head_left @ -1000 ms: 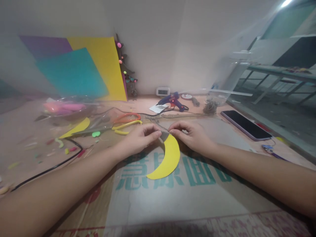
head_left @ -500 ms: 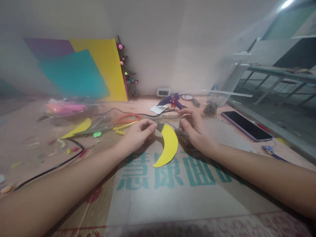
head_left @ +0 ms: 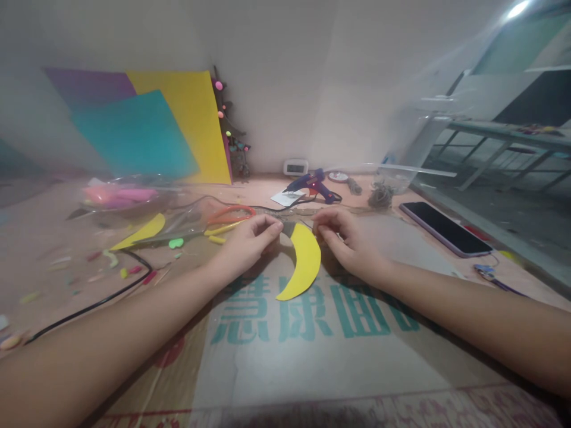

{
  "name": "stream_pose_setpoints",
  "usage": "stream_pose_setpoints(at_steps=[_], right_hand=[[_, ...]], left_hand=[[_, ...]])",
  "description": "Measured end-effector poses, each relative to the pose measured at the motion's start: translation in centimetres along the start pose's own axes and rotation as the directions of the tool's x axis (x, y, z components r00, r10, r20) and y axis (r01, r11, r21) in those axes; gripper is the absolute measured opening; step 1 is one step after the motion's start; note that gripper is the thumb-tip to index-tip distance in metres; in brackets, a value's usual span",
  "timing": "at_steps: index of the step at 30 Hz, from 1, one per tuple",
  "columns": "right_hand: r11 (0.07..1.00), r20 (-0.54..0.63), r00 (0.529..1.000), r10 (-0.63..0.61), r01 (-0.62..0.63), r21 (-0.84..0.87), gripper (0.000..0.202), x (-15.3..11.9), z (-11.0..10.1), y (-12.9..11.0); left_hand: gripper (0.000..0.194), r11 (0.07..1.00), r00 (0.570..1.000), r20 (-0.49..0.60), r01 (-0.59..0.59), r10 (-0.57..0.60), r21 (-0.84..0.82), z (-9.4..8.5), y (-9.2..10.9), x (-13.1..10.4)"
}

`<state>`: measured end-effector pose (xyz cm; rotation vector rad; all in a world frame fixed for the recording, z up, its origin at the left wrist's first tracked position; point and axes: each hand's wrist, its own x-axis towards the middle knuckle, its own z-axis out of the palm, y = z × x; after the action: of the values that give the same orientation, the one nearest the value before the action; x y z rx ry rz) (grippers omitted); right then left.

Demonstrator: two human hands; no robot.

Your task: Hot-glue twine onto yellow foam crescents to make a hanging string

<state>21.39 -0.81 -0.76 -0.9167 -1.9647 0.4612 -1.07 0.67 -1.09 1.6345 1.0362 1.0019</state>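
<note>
A flat yellow crescent cutout (head_left: 307,261), banana-shaped with a dark grey upper end, hangs over the printed sheet between my hands. My left hand (head_left: 255,236) pinches it by that grey end, thumb against the fingers. Close to its right edge, my right hand (head_left: 345,238) is closed with thumb and index finger together. A thin dark strand runs from behind the crescent toward these right fingertips; whether they grip it is too small to tell.
Behind my hands lie a blue glue gun (head_left: 312,183) on a white card and orange-handled scissors (head_left: 232,215). A second yellow cutout (head_left: 145,232), scraps and a black cable (head_left: 96,303) are at left. A phone (head_left: 446,229) lies at right; coloured sheets (head_left: 134,134) lean on the wall.
My right hand has come lower and left, closer to the crescent, and its fingers have drawn together. My left hand keeps its pinch on the grey end, almost still.
</note>
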Motion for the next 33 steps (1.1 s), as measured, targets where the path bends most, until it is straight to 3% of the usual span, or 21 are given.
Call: stream_pose_setpoints(at_steps=[10, 19, 23, 27, 33], right_hand=[[0.972, -0.021, 0.990, -0.136, 0.129, -0.195, 0.029, 0.4, -0.1, -0.1], [0.955, 0.011, 0.987, -0.161, 0.158, -0.253, 0.026, 0.6, -0.2, -0.2], [0.976, 0.011, 0.998, -0.065, 0.066, -0.208, 0.009, 0.3, -0.3, -0.5], [0.992, 0.100, 0.992, 0.080, -0.069, -0.104, 0.033, 0.4, -0.6, -1.0], [0.973, 0.164, 0.978, 0.129, -0.093, -0.212, 0.025, 0.7, -0.3, -1.4]], left_hand=[[0.033, 1.000, 1.000, -0.001, -0.002, 0.002, 0.014, 0.0, 0.0, 0.0], [0.031, 1.000, 1.000, 0.005, -0.008, 0.008, -0.005, 0.2, 0.1, -0.1], [0.030, 1.000, 1.000, 0.000, -0.008, 0.008, -0.030, 0.3, 0.3, -0.1], [0.031, 1.000, 1.000, -0.017, -0.001, 0.001, -0.016, 0.3, 0.5, -0.1], [0.037, 1.000, 1.000, 0.015, -0.005, 0.005, -0.007, 0.3, 0.5, 0.0]])
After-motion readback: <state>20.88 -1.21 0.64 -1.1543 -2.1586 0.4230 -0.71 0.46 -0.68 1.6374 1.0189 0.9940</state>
